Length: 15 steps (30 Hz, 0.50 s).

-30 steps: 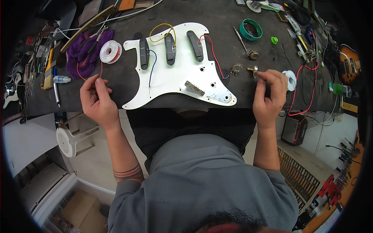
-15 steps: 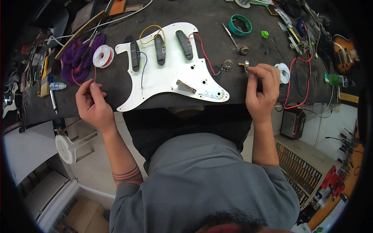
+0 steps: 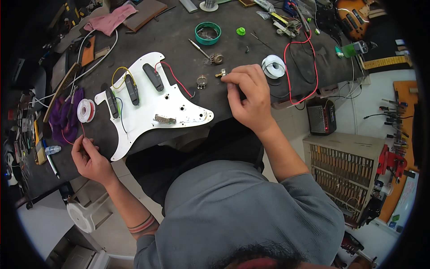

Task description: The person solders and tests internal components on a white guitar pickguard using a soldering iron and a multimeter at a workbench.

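Observation:
My left hand [image 3: 92, 159] has its thumb and forefinger closed on a thin red wire [image 3: 83, 130], which runs up to a white spool [image 3: 86, 110]. To the right lies a white guitar pickguard [image 3: 148, 112], underside up, with three dark pickups and a metal switch [image 3: 165, 119]. Yellow, blue and red leads come off the pickups. My right hand [image 3: 251, 94] is closed, its fingertips at a small potentiometer [image 3: 222, 73] with a brass shaft; its grip is partly hidden. Two other potentiometers lie nearby, one [image 3: 202, 81] left of it and one [image 3: 217, 58] beyond.
Farther back are a green round tin [image 3: 208, 33] and a green knob [image 3: 241, 31]. A white spool [image 3: 273, 67] and red cable [image 3: 316, 67] lie right of my right hand. The purple cloth [image 3: 65, 114] is at the left, with a small bottle [image 3: 53, 149] near the edge.
The view has turned to the right, so the bench things appear farther left. Both hands keep nearly the same places beside the wire and the potentiometer.

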Tool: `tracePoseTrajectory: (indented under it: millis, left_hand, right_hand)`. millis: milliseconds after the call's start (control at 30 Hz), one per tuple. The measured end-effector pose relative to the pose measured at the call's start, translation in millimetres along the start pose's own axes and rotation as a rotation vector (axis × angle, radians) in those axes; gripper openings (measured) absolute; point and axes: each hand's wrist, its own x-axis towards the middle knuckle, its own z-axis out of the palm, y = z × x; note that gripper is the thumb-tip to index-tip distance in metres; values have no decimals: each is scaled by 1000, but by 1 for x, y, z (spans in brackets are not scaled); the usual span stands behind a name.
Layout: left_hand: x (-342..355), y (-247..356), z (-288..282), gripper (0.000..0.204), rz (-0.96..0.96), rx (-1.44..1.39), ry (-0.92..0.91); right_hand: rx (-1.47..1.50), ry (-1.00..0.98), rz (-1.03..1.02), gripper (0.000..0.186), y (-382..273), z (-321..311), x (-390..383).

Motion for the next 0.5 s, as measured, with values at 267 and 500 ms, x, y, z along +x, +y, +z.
tracePoseTrajectory:
  millis: [267, 500]
  left_hand:
    - [-1, 1, -4, 12, -2, 19, 27]
    - [3, 8, -8, 13, 27, 11, 8]
  right_hand:
    - [121, 57, 109, 34, 4, 1, 1]
    - [11, -22, -5, 29, -14, 1, 4]
